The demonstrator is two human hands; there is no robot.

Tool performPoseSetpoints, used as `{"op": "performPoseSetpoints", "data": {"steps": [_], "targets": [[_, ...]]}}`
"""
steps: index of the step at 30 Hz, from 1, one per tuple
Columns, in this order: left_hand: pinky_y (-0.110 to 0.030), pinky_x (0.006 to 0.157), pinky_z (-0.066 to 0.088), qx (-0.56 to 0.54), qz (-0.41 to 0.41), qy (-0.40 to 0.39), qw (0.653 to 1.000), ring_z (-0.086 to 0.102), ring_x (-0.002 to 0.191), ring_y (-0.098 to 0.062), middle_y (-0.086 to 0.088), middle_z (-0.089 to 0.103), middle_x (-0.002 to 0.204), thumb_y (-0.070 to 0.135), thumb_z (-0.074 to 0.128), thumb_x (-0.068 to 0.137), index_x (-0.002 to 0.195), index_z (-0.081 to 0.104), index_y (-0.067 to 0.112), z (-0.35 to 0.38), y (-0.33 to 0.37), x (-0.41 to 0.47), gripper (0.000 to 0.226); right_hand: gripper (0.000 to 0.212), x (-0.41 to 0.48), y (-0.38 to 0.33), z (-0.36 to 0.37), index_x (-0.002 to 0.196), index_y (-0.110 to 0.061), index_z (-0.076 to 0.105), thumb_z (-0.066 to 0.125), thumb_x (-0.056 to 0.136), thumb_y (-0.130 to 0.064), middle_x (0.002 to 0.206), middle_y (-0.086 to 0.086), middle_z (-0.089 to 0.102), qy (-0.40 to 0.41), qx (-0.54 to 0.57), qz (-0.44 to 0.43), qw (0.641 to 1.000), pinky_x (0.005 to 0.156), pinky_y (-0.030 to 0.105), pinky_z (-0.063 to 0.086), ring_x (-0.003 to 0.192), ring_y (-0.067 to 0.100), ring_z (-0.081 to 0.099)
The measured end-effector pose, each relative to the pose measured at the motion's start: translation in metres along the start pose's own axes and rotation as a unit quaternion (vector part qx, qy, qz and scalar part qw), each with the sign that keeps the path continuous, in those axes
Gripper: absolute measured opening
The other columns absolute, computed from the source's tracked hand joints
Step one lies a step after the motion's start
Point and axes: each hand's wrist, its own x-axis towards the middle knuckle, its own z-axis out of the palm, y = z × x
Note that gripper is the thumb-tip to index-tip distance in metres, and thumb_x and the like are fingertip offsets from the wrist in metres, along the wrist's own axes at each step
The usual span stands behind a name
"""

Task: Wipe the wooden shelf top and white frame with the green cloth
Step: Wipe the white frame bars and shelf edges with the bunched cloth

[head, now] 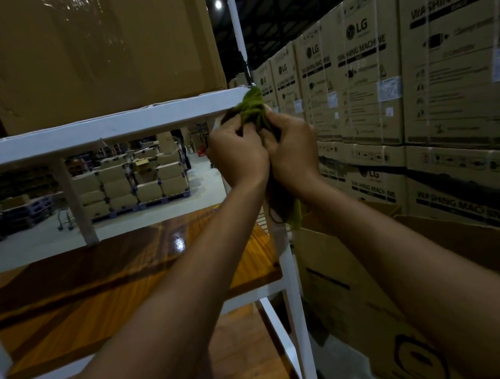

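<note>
The green cloth (253,107) is bunched up between my left hand (238,155) and my right hand (293,149), both closed on it. Its top end touches the right corner of the white frame (93,132), where the upper rail meets the upright post. A tail of cloth hangs below my wrists beside the post. Below and left of my hands lies the glossy wooden shelf top (92,282), partly hidden by my left forearm. A second wooden board sits lower in the frame.
A large cardboard box (93,50) rests on the upper rail. Stacked washing machine cartons (420,68) form a wall on the right. An open cardboard box (390,281) stands close beside the frame's right post. Pallets of boxes sit on the floor beyond.
</note>
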Motion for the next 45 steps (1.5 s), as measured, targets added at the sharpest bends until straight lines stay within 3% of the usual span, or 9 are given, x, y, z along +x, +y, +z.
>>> {"op": "performPoseSetpoints", "data": {"steps": [4,8,13,17,21,25,33,41,45], "targets": [[-0.018,0.077,0.054,-0.016,0.006,0.016,1.000,0.067,0.088,-0.006,0.002,0.074,0.096,0.008,0.057,0.094,0.108,0.074,0.013,0.000,-0.019,-0.022,0.022,0.027,-0.022,0.010,-0.001,0.118,-0.015,0.068,0.055,0.096,-0.006,0.073,0.000,0.066,-0.011,0.011,0.004,1.000,0.054,0.028,0.051,0.064,0.011,0.061],[-0.013,0.066,0.050,0.030,-0.007,0.018,0.999,0.062,0.076,-0.001,0.004,0.070,0.088,0.007,0.055,0.097,0.104,0.072,0.011,-0.009,-0.054,-0.079,0.019,0.021,-0.087,0.038,0.002,0.113,-0.009,0.070,0.057,0.097,-0.007,0.070,-0.015,0.059,-0.020,0.049,0.052,0.997,0.054,0.008,0.042,0.065,-0.003,0.060],[-0.030,0.075,0.057,0.077,-0.020,-0.029,0.996,0.067,0.083,-0.015,-0.009,0.073,0.096,0.001,0.057,0.094,0.111,0.071,0.006,-0.032,-0.111,-0.157,0.022,0.016,-0.181,0.075,0.007,0.106,-0.015,0.071,0.057,0.098,-0.011,0.082,-0.009,0.068,-0.037,0.065,0.106,0.992,0.063,0.017,0.050,0.076,0.002,0.065],[-0.008,0.103,0.036,0.138,0.045,-0.048,0.988,0.058,0.114,-0.009,-0.006,0.069,0.115,-0.010,0.067,0.082,0.113,0.069,0.004,-0.043,-0.128,-0.201,0.035,0.016,-0.223,0.092,0.006,0.095,-0.018,0.071,0.059,0.094,-0.008,0.081,-0.014,0.066,-0.045,0.033,0.132,0.990,0.068,0.010,0.046,0.078,-0.004,0.062],[-0.011,0.093,0.044,0.161,-0.014,-0.070,0.984,0.055,0.099,0.006,0.006,0.071,0.102,-0.011,0.071,0.078,0.112,0.069,0.015,-0.050,-0.154,-0.249,0.043,0.028,-0.268,0.112,0.002,0.074,-0.031,0.059,0.058,0.092,-0.010,0.061,-0.019,0.055,-0.083,0.003,0.171,0.982,0.055,0.005,0.036,0.061,-0.005,0.057],[-0.043,0.088,0.056,0.183,-0.080,-0.059,0.978,0.065,0.102,-0.017,-0.005,0.072,0.107,-0.010,0.071,0.079,0.108,0.074,0.009,-0.046,-0.173,-0.281,0.035,0.017,-0.305,0.136,-0.007,0.087,-0.026,0.071,0.057,0.096,-0.024,0.073,-0.012,0.067,-0.159,-0.007,0.199,0.967,0.056,0.017,0.048,0.065,0.002,0.062],[-0.028,0.099,0.042,0.154,-0.221,0.014,0.963,0.053,0.119,-0.014,-0.004,0.060,0.129,-0.001,0.062,0.088,0.127,0.062,0.007,-0.038,-0.186,-0.290,0.039,0.012,-0.316,0.150,-0.008,0.100,-0.022,0.068,0.060,0.095,-0.014,0.085,-0.011,0.066,-0.200,0.006,0.178,0.963,0.060,0.027,0.052,0.075,0.003,0.062],[-0.020,0.072,0.049,0.096,-0.333,-0.142,0.927,0.062,0.079,0.003,0.013,0.069,0.081,-0.001,0.057,0.089,0.084,0.067,0.036,-0.067,-0.235,-0.321,0.039,0.011,-0.372,0.171,-0.004,0.084,-0.013,0.063,0.055,0.087,-0.007,0.078,0.001,0.065,-0.247,-0.075,0.260,0.930,0.056,0.028,0.043,0.068,0.012,0.058],[-0.034,0.071,0.051,0.128,-0.366,-0.193,0.902,0.065,0.076,-0.009,0.004,0.070,0.078,-0.002,0.058,0.088,0.082,0.071,0.017,-0.078,-0.259,-0.340,0.024,0.023,-0.392,0.177,-0.006,0.093,-0.010,0.067,0.049,0.083,-0.020,0.084,0.011,0.070,-0.301,-0.118,0.294,0.900,0.059,0.027,0.034,0.074,0.029,0.064]]}}
